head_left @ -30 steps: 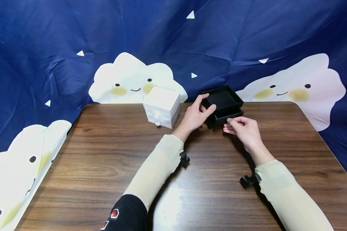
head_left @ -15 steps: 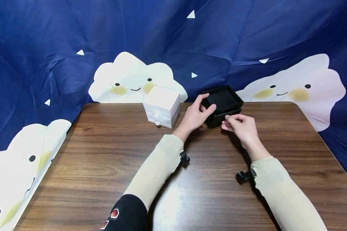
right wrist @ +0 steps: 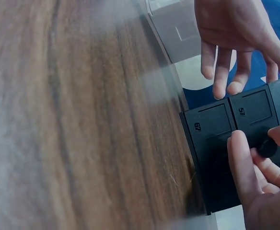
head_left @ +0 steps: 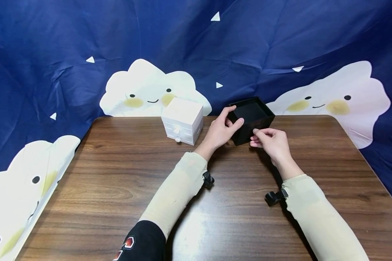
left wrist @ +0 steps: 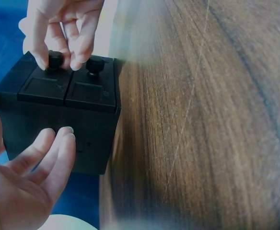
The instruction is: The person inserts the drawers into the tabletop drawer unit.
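A small black drawer box [head_left: 249,119] stands at the table's back edge, its top a raised-rim tray. Two drawer fronts [right wrist: 209,125] show, both flush with the box, each with a round black knob [left wrist: 95,66]. My left hand [head_left: 220,130] holds the box at its upper left rim, thumb near the front corner; the lower fingers [left wrist: 62,153] lie loosely along the side. My right hand [head_left: 274,145] pinches the upper drawer's knob [right wrist: 267,147] between thumb and fingers. The drawers' insides are hidden.
A white drawer box [head_left: 183,119] with round white knobs stands left of the black one. A brown wooden table [head_left: 117,188] lies beneath. Behind it hangs a dark blue cloth [head_left: 183,36] printed with smiling clouds.
A drawer of the black box stood out at the front; it has slid in flush. My right hand has moved inward with it, slightly leftward. My left hand has kept its place.
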Action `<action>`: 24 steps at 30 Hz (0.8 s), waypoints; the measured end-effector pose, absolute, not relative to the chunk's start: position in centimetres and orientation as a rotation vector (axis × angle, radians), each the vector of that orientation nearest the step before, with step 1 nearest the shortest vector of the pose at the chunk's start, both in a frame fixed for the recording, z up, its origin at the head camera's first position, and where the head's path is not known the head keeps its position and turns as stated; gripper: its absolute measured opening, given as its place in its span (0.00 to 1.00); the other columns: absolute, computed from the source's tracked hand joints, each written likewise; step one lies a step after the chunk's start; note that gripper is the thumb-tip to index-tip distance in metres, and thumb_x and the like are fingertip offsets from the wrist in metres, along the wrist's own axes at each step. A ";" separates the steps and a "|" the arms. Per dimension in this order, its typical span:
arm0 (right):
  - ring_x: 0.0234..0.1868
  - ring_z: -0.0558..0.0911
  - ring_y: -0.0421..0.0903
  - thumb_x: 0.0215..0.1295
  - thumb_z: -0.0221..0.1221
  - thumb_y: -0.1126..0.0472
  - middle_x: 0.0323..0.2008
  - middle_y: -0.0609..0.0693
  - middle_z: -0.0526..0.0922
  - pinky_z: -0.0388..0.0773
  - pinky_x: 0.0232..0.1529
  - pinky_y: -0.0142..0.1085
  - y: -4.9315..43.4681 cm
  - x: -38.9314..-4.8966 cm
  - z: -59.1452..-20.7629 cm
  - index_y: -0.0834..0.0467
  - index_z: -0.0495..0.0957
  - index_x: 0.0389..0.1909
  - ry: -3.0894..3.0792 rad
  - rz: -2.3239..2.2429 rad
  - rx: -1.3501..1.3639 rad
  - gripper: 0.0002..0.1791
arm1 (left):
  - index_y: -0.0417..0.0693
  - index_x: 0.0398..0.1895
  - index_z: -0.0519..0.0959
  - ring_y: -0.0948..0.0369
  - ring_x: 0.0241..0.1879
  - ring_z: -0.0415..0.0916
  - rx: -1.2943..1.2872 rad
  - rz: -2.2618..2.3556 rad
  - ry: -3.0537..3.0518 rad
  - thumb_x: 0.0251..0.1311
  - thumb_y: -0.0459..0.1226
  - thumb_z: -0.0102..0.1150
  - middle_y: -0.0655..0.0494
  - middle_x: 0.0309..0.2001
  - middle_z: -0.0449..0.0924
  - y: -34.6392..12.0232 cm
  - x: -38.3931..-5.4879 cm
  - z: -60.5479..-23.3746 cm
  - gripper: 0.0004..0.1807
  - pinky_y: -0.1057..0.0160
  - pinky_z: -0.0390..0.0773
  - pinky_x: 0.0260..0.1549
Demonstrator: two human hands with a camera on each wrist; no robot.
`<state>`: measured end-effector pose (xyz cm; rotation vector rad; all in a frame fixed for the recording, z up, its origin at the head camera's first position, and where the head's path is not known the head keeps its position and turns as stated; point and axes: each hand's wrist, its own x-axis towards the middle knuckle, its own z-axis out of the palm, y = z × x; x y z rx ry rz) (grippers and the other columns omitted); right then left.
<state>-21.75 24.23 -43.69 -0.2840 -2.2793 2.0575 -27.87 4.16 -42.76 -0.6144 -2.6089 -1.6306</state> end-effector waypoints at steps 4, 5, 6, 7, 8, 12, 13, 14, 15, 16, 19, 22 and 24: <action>0.29 0.91 0.35 0.81 0.60 0.57 0.27 0.41 0.90 0.90 0.38 0.31 24.4 -21.6 -43.8 0.79 0.77 0.57 -2.321 2.064 -0.258 0.25 | 0.62 0.80 0.69 0.61 0.31 0.76 -0.590 -1.619 -2.618 0.76 0.54 0.62 0.54 0.34 0.80 4.0 -27.8 -42.8 0.33 0.67 0.74 0.32; 0.29 0.91 0.35 0.82 0.59 0.57 0.27 0.41 0.90 0.90 0.38 0.31 24.4 -21.5 -43.8 0.79 0.77 0.58 -2.327 2.073 -0.244 0.25 | 0.62 0.80 0.69 0.61 0.31 0.76 -0.585 -1.608 -2.622 0.76 0.55 0.62 0.55 0.34 0.80 3.9 -27.8 -42.9 0.33 0.67 0.74 0.33; 0.29 0.91 0.35 0.82 0.58 0.57 0.28 0.41 0.90 0.90 0.38 0.31 24.5 -21.3 -43.9 0.80 0.76 0.59 -2.329 2.082 -0.233 0.26 | 0.62 0.80 0.69 0.61 0.31 0.76 -0.583 -1.599 -2.623 0.76 0.55 0.62 0.55 0.33 0.80 3.9 -27.8 -42.9 0.33 0.67 0.74 0.33; 0.29 0.91 0.36 0.83 0.57 0.57 0.28 0.42 0.90 0.90 0.38 0.31 24.6 -21.2 -43.9 0.81 0.75 0.60 -2.328 2.093 -0.223 0.27 | 0.63 0.80 0.68 0.60 0.31 0.76 -0.582 -1.588 -2.626 0.76 0.55 0.62 0.55 0.33 0.80 3.8 -27.8 -42.9 0.33 0.66 0.74 0.33; 0.29 0.91 0.36 0.83 0.57 0.56 0.28 0.42 0.90 0.90 0.38 0.31 24.7 -21.0 -44.0 0.81 0.75 0.61 -2.331 2.093 -0.216 0.27 | 0.63 0.80 0.68 0.60 0.31 0.76 -0.582 -1.578 -2.630 0.76 0.55 0.61 0.55 0.34 0.80 3.7 -27.8 -43.0 0.33 0.66 0.74 0.33; 0.31 0.91 0.35 0.85 0.54 0.56 0.30 0.41 0.89 0.90 0.38 0.31 25.1 -20.0 -44.3 0.81 0.75 0.62 -2.376 2.020 -0.189 0.27 | 0.64 0.81 0.66 0.60 0.32 0.77 -0.601 -1.534 -2.647 0.78 0.56 0.58 0.55 0.34 0.81 3.5 -27.7 -43.2 0.33 0.66 0.74 0.34; 0.31 0.91 0.35 0.85 0.54 0.56 0.30 0.41 0.89 0.90 0.39 0.32 25.1 -19.7 -44.3 0.80 0.75 0.62 -2.388 1.997 -0.180 0.27 | 0.64 0.81 0.65 0.61 0.32 0.77 -0.601 -1.513 -2.657 0.78 0.57 0.57 0.56 0.34 0.81 3.4 -27.7 -43.3 0.33 0.66 0.74 0.34; 0.31 0.91 0.35 0.85 0.54 0.57 0.30 0.40 0.89 0.90 0.39 0.32 25.1 -19.5 -44.3 0.80 0.75 0.62 -2.397 1.976 -0.170 0.26 | 0.65 0.82 0.65 0.61 0.32 0.77 -0.602 -1.490 -2.665 0.79 0.57 0.56 0.56 0.35 0.81 3.3 -27.6 -43.3 0.33 0.65 0.74 0.34; 0.32 0.91 0.35 0.85 0.53 0.57 0.31 0.40 0.89 0.90 0.39 0.32 25.1 -19.3 -44.2 0.80 0.75 0.62 -2.398 1.965 -0.163 0.26 | 0.65 0.82 0.64 0.60 0.32 0.77 -0.606 -1.466 -2.673 0.80 0.57 0.55 0.56 0.36 0.81 3.2 -27.6 -43.3 0.33 0.64 0.75 0.34; 0.32 0.91 0.36 0.85 0.53 0.57 0.31 0.40 0.90 0.90 0.39 0.32 25.0 -19.0 -44.1 0.79 0.76 0.61 -2.387 1.960 -0.163 0.25 | 0.66 0.83 0.63 0.60 0.33 0.77 -0.618 -1.440 -2.680 0.80 0.57 0.54 0.56 0.37 0.82 3.0 -27.6 -43.3 0.33 0.63 0.75 0.35; 0.31 0.92 0.37 0.85 0.53 0.59 0.31 0.41 0.91 0.90 0.39 0.32 24.8 -18.4 -43.6 0.80 0.75 0.60 -2.315 1.986 -0.169 0.23 | 0.65 0.84 0.63 0.60 0.38 0.80 -0.649 -1.357 -2.697 0.82 0.56 0.51 0.56 0.43 0.83 2.4 -27.1 -43.1 0.32 0.60 0.79 0.40; 0.32 0.91 0.35 0.85 0.53 0.61 0.31 0.38 0.91 0.90 0.39 0.31 24.4 -17.8 -43.1 0.79 0.77 0.58 -2.271 1.941 -0.171 0.21 | 0.60 0.82 0.66 0.59 0.46 0.81 -0.697 -1.253 -2.705 0.83 0.55 0.49 0.55 0.50 0.84 1.5 -26.3 -42.8 0.30 0.56 0.81 0.48; 0.33 0.90 0.32 0.84 0.54 0.61 0.32 0.35 0.90 0.89 0.41 0.28 24.1 -17.3 -42.8 0.77 0.79 0.58 -2.275 1.854 -0.149 0.20 | 0.58 0.79 0.71 0.59 0.51 0.81 -0.711 -1.162 -2.693 0.83 0.54 0.49 0.55 0.54 0.83 1.0 -25.6 -42.4 0.28 0.55 0.82 0.52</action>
